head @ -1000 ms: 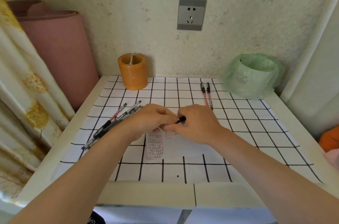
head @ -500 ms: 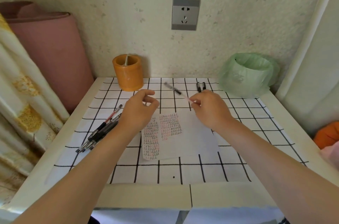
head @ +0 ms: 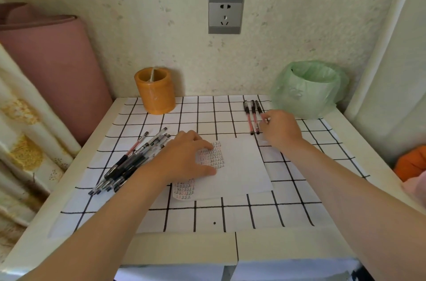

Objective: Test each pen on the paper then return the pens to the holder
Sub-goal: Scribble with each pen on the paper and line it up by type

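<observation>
Both bare forearms reached in from the near edge, the left from 7 o'clock and the right from 4 o'clock. The left hand (head: 184, 161) lay palm-down near the middle of the view, fingers straight and slightly spread, thumb out toward 3 o'clock. The right hand (head: 282, 129) sat well apart from it, toward 2 o'clock, knuckles up and fingers curled, thumb and forefinger pinched together on the near end of a pen (head: 259, 107).
</observation>
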